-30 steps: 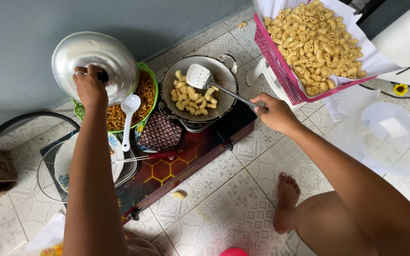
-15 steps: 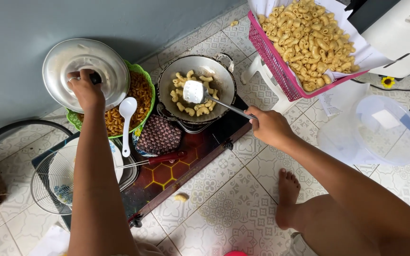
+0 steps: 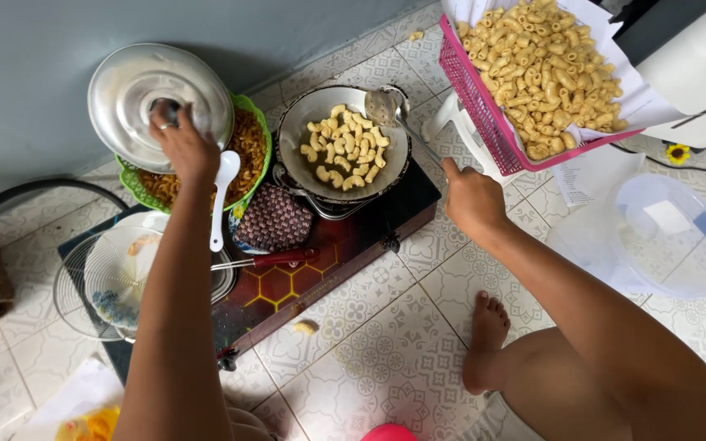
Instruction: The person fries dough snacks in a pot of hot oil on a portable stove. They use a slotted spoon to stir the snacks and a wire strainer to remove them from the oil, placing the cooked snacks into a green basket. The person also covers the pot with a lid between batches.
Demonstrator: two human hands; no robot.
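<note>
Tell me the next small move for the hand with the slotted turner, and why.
Probably dip the turner back into the wok and stir. The right hand holds its blade raised at the far rim, clear of the macaroni pieces, which sit in a loose pile while the left hand holds the metal lid aside.

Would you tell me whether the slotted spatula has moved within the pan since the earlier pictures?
Yes. The slotted spatula, held by the right hand, has shifted from the pan's middle toward its far rim.

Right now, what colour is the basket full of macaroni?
Pink, seen best in the head view: the basket has a pink mesh wall, lined with white paper.
</note>
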